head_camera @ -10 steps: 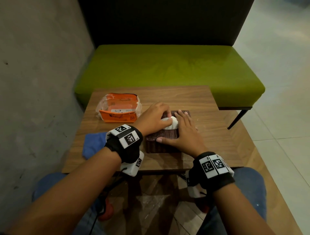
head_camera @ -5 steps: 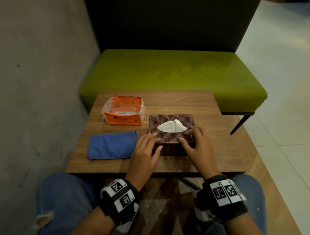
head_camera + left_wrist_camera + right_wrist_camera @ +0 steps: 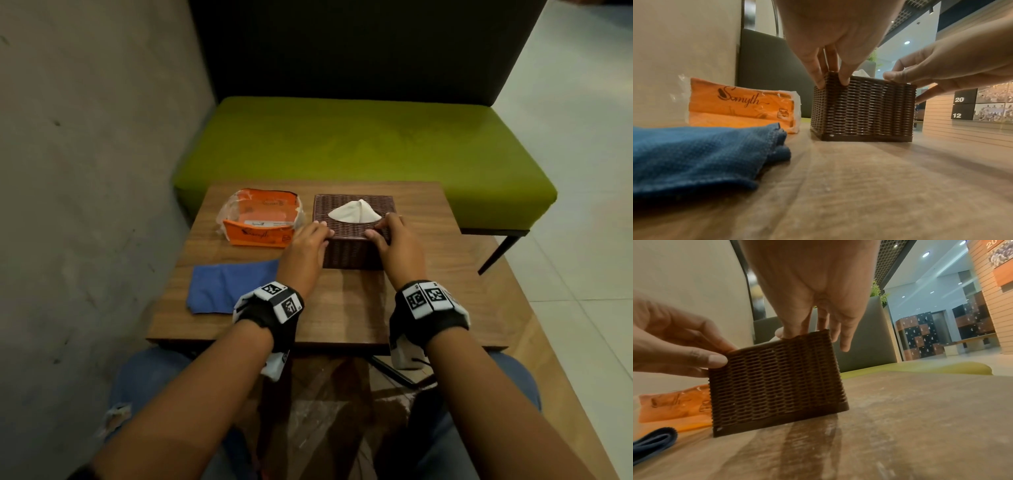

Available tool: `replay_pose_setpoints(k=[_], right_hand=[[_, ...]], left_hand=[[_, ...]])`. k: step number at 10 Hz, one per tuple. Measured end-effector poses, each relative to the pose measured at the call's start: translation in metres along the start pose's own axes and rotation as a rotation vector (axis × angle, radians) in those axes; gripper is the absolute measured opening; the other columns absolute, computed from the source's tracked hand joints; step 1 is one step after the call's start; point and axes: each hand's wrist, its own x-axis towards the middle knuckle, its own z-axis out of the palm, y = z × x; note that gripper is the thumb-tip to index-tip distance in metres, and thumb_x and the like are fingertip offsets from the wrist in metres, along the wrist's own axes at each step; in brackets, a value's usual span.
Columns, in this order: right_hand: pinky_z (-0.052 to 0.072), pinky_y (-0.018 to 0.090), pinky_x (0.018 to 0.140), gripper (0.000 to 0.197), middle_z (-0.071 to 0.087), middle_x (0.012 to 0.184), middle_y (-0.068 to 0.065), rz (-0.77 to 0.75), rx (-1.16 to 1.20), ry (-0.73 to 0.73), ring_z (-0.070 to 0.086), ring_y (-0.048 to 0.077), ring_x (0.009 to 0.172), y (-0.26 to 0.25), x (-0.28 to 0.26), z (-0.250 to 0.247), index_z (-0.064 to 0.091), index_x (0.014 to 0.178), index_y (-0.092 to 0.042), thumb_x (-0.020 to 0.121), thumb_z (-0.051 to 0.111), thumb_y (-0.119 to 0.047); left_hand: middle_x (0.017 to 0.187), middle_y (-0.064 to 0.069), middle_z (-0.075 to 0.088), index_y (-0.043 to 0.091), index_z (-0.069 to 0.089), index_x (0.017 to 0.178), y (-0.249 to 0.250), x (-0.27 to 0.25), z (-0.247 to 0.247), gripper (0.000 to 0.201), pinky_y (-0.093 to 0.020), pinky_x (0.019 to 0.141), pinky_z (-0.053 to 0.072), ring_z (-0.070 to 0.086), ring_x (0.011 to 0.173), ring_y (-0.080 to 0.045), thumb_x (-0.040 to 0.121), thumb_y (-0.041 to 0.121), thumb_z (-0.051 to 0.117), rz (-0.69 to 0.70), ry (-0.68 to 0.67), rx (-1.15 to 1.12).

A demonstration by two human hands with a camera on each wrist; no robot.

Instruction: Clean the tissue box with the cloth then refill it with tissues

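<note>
A brown wicker tissue box (image 3: 349, 253) stands on the far half of the wooden table (image 3: 346, 308), and a white tissue (image 3: 354, 212) pokes up from its top slot. My left hand (image 3: 318, 233) pinches the box's near left top corner. My right hand (image 3: 380, 229) pinches the near right top corner. The left wrist view shows left fingertips (image 3: 844, 81) on the box (image 3: 861, 110). In the right wrist view, my right thumb and fingers (image 3: 845, 344) straddle the corner of the box (image 3: 777, 382). The folded blue cloth (image 3: 229, 287) lies at the left, apart from both hands.
An orange tissue pack (image 3: 262, 219) in clear wrap lies just left of the box, close to my left hand. A green bench (image 3: 342, 147) stands behind the table, and a grey wall (image 3: 85, 205) runs along the left. Bare wood lies in front of the box.
My left hand left the tissue and took the box's near corner. Both hands then slid the box away from me, and it now stands beside the orange pack.
</note>
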Motion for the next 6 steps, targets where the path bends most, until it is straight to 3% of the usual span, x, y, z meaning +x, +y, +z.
replay_pose_setpoints(k=[1, 2, 3, 4, 5, 6], right_hand=[[0.032, 0.029, 0.066, 0.022, 0.058, 0.106, 0.011, 0.018, -0.024, -0.04, 0.058, 0.031, 0.088, 0.001, 0.007, 0.002, 0.057, 0.095, -0.008, 0.089, 0.066, -0.026], [0.037, 0.029, 0.073, 0.034, 0.059, 0.105, 0.006, -0.016, -0.028, -0.026, 0.055, 0.022, 0.093, 0.002, 0.005, -0.008, 0.057, 0.106, -0.012, 0.083, 0.072, -0.031], [0.038, 0.027, 0.076, 0.034, 0.052, 0.096, -0.002, -0.058, -0.006, 0.047, 0.049, 0.015, 0.091, 0.004, -0.015, -0.023, 0.052, 0.102, -0.016, 0.081, 0.075, -0.031], [0.042, 0.031, 0.071, 0.031, 0.05, 0.088, -0.003, -0.074, 0.017, -0.066, 0.051, 0.017, 0.083, 0.002, -0.034, -0.035, 0.046, 0.091, -0.023, 0.081, 0.076, -0.021], [0.041, 0.025, 0.068, 0.034, 0.047, 0.086, -0.001, 0.0, 0.01, -0.229, 0.05, 0.016, 0.079, -0.014, -0.045, -0.037, 0.048, 0.092, -0.02, 0.077, 0.078, -0.011], [0.044, 0.029, 0.067, 0.039, 0.049, 0.09, 0.004, 0.111, 0.011, -0.336, 0.051, 0.017, 0.078, -0.05, -0.047, -0.061, 0.052, 0.098, -0.016, 0.073, 0.081, -0.007]], left_hand=[[0.108, -0.014, 0.066, 0.002, 0.068, 0.101, -0.003, 0.003, 0.002, 0.021, -0.02, 0.093, 0.035, 0.059, 0.107, -0.03, 0.083, -0.004, 0.061, -0.005, -0.002, -0.026], [0.122, -0.007, 0.064, 0.008, 0.065, 0.116, -0.013, 0.007, -0.012, 0.031, -0.014, 0.1, 0.033, 0.056, 0.118, -0.017, 0.086, 0.004, 0.063, -0.047, -0.038, -0.191], [0.124, 0.01, 0.059, 0.036, 0.045, 0.132, -0.05, -0.009, -0.052, 0.056, -0.006, 0.096, 0.037, 0.051, 0.117, 0.008, 0.088, 0.003, 0.06, -0.199, -0.136, -0.412], [0.107, 0.017, 0.064, 0.065, 0.04, 0.12, -0.096, -0.067, -0.095, 0.06, -0.004, 0.084, 0.042, 0.058, 0.097, 0.011, 0.083, 0.023, 0.061, -0.487, -0.151, -0.429], [0.095, -0.006, 0.066, 0.07, 0.045, 0.11, -0.126, -0.154, -0.132, 0.059, -0.005, 0.075, 0.044, 0.059, 0.078, 0.003, 0.073, 0.026, 0.054, -0.754, -0.193, -0.334], [0.091, -0.011, 0.071, 0.056, 0.062, 0.096, -0.101, -0.261, -0.177, 0.05, -0.019, 0.075, 0.049, 0.066, 0.079, -0.008, 0.073, 0.013, 0.054, -1.017, -0.232, -0.101]])
